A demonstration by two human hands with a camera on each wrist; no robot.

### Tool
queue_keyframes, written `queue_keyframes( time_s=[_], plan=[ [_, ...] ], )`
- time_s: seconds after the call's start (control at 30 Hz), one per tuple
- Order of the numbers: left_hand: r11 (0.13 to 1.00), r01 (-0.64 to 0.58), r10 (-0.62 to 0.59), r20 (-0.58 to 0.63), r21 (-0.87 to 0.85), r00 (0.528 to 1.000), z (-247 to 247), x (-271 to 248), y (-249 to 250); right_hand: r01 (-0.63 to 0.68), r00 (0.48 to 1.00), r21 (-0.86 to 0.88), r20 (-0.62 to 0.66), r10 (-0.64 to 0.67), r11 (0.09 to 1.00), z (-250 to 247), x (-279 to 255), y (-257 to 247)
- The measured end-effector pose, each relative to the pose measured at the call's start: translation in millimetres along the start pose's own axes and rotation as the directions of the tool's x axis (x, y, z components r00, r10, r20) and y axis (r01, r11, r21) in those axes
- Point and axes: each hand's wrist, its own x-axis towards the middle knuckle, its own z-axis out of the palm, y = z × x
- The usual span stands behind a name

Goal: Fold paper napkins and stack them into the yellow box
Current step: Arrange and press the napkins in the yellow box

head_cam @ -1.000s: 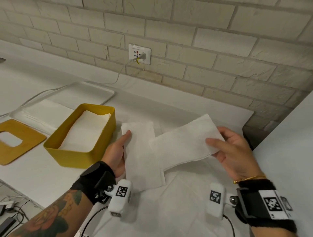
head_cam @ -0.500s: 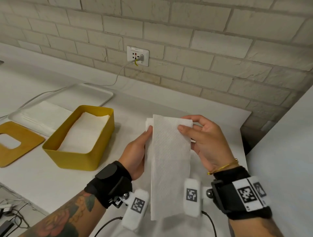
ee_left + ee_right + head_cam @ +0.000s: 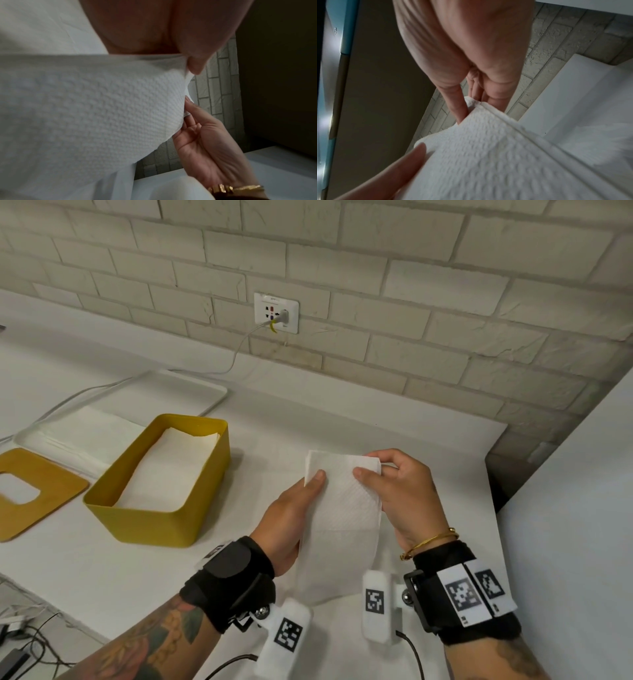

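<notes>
The left hand [image 3: 291,515] and right hand [image 3: 406,501] pinch opposite edges of the white embossed napkin [image 3: 342,508], folded into a narrow strip.

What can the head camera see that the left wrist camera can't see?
Only the head camera shows the yellow plastic box with white napkins stacked inside it, the flat yellow lid with a hole, the white tray, the white wall socket and the left hand's back. Only the left wrist camera shows the right hand's open palm and the bumpy dots up close on the white paper napkin. Both show that folded napkin pinched by both hands, the gold bracelet and the pale brick wall.
</notes>
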Motion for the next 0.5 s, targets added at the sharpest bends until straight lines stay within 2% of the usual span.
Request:
queue_keyframes(
  time_s=[0.13,0.27,0.37,0.43,0.5],
  plan=[
    [0.999,-0.017,0.015,-0.06,-0.033,0.998,-4,5,3,-0.044,0.997,0.04,0.059,0.042,0.998,4,-10,7],
    [0.993,-0.066,0.049,-0.167,-0.099,0.985,-14,13,17,-0.118,0.971,-0.098,0.195,0.136,0.988,11,-24,30],
    [0.983,-0.127,0.089,-0.261,-0.134,0.961,-27,18,31,-0.194,0.922,-0.178,0.303,0.241,0.965,9,-30,46],
    [0.973,-0.168,0.117,-0.289,-0.159,0.95,-36,19,39,-0.215,0.902,-0.249,0.32,0.29,0.944,-1,-29,50],
    [0.964,-0.207,0.146,-0.318,-0.167,0.937,-44,17,44,-0.208,0.917,-0.327,0.263,0.3,0.922,-15,-21,50]
  ],
)
